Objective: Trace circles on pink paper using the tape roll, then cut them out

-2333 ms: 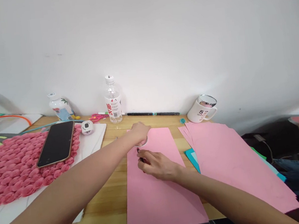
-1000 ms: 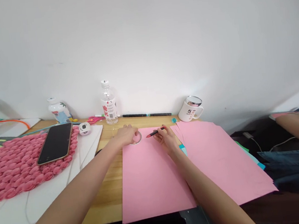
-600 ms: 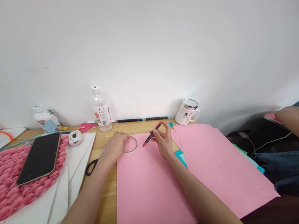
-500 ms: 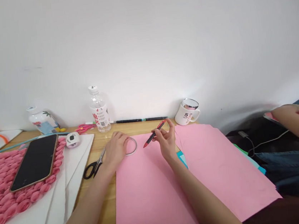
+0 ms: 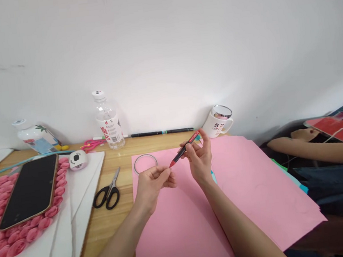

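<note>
A black pen with red ends (image 5: pixel 181 153) slants over the pink paper sheet (image 5: pixel 176 227). My right hand (image 5: pixel 201 160) grips it around its middle and upper part. The thumb and forefinger of my left hand (image 5: pixel 155 184) are closed at its red lower end, which they partly cover. Just beyond my left hand a thin silver ring (image 5: pixel 155 159) lies flat near the sheet's upper left corner. Black-handled scissors (image 5: pixel 110 193) lie on the wood to the left of the sheet.
More pink sheets (image 5: pixel 257 176) lie to the right. A mug (image 5: pixel 216 124), black pens (image 5: pixel 159 132) and a plastic bottle (image 5: pixel 109 125) line the wall. At left, a phone (image 5: pixel 30 190) rests on pink paper petals (image 5: pixel 19 238). Another person's arm (image 5: pixel 316 149) is at far right.
My left hand has left the silver ring and moved right and nearer to me, onto the pen's red end. My right hand still holds the pen. The view has shifted slightly.
</note>
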Tool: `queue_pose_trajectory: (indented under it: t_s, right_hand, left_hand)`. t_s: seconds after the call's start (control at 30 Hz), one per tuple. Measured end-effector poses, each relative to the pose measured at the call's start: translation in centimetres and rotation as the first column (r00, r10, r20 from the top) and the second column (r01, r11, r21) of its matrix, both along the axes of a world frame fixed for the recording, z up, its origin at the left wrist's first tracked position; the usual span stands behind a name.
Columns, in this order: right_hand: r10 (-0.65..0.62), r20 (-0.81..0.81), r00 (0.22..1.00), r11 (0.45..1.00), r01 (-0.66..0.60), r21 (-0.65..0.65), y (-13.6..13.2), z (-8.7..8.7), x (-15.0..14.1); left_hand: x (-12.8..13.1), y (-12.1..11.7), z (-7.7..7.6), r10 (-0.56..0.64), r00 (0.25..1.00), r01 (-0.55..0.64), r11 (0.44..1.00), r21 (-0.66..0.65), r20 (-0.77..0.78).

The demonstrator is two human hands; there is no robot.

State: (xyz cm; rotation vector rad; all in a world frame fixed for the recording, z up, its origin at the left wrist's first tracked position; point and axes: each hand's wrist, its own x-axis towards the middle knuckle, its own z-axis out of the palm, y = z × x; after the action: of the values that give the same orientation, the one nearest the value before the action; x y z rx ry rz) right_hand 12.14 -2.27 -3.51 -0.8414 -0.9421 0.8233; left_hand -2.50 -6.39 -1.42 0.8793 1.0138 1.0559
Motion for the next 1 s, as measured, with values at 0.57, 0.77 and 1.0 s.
queue_pose_trajectory:
  t_s: [0.57,0.77,1.0]
  right_hand:
    - [0.029,0.017,0.999,1.0,-0.029,0.001,-0.04,-0.38,0.05]
    - [0.033,0.026,0.999,0.999,-0.033,0.0,-0.03,-0.45,0.07]
    - [0.046,-0.001,0.999,0.999,-0.046,0.009,0.0,-0.27,0.08]
  left_hand:
    - [-0.22,-0.05,0.07,-0.012,0.999,0.014,0.998,-0.054,0.047]
    - [-0.27,-0.13,0.01,-0.029,0.997,0.033,0.999,-0.041,0.077]
    - [-0.15,-0.04,-0.23,-0.034,0.993,0.041,0.997,-0.063,0.112]
